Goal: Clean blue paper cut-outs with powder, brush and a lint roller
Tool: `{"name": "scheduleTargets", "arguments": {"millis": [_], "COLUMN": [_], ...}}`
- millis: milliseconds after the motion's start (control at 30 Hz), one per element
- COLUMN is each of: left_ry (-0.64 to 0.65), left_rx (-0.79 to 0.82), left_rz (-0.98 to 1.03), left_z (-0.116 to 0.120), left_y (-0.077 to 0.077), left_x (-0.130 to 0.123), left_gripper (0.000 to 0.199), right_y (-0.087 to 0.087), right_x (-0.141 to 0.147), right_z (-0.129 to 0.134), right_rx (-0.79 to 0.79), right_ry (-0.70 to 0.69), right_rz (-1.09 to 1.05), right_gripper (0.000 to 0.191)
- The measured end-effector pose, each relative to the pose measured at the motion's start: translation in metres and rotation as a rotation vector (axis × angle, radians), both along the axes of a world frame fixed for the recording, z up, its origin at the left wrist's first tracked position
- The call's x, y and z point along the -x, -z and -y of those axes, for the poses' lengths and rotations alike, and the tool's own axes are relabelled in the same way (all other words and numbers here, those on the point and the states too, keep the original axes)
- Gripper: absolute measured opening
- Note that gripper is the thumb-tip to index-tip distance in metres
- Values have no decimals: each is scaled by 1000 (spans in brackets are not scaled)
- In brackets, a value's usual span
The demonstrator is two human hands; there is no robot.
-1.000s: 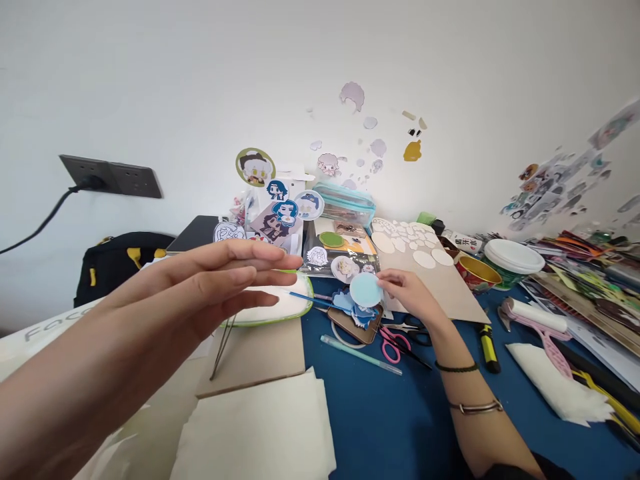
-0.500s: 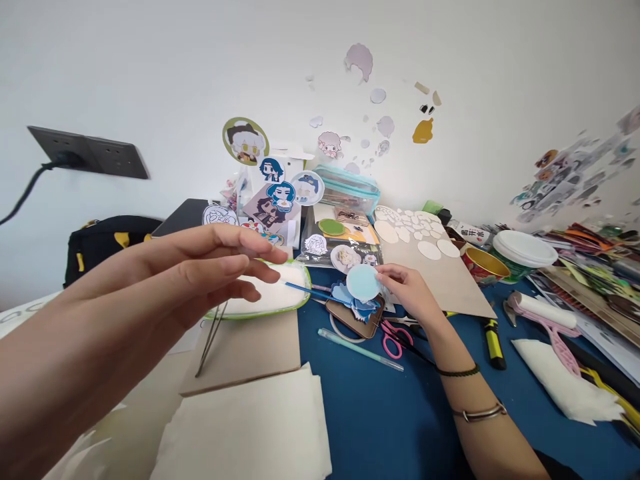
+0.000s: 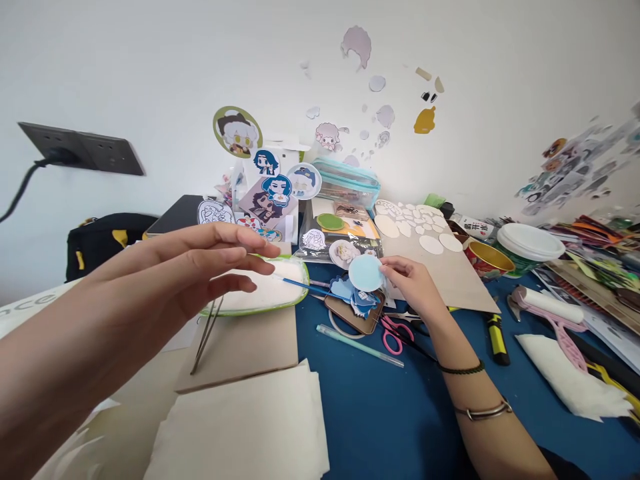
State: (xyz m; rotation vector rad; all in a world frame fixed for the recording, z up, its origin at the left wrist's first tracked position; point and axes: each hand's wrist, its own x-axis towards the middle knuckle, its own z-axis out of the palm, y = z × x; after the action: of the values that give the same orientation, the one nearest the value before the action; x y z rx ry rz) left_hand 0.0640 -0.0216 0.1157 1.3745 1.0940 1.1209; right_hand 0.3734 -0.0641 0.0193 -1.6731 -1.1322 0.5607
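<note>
Pale-blue disc (image 3: 365,273), pinched at its edge in right hand (image 3: 414,285)
Best gripped lightly, leaving the face untouched, with left hand (image 3: 193,270) loosely spread near green-rimmed tray (image 3: 273,295)

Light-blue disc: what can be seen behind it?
Blue cutouts peek out below the light-blue disc pinched by the right hand; a round sticker shows partly at its upper left. Whatever the disc covers cannot be seen.

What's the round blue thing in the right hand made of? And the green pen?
The blue disc looks like matte paper or card: flat, thin, no clear shine. The green pen is probably smooth plastic: straight and evenly coloured.
</note>
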Motion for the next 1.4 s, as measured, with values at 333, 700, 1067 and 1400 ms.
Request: {"name": "scheduleTargets", "arguments": {"millis": [333,700,1067,1400], "left_ry": [133,470,706,448], "left_rx": [-4,319,923,736], "left_rz": [-28,102,572,658], "left_z": [-4,6,26,49], "left_y": [2,19,46,34], "left_x": [8,-17,-39,-10], "left_gripper": [22,27,61,37], "right_y": [0,-18,-14,-33], "right_x": [-1,62,95,130], "right_z": [0,15,26,42], "right_rx": [3,-121,-118,-430], "right_ry": [-20,-414,-522,-382], "right_rz": [-12,-298,-187,320], "right_gripper": [30,20,18,8]}}
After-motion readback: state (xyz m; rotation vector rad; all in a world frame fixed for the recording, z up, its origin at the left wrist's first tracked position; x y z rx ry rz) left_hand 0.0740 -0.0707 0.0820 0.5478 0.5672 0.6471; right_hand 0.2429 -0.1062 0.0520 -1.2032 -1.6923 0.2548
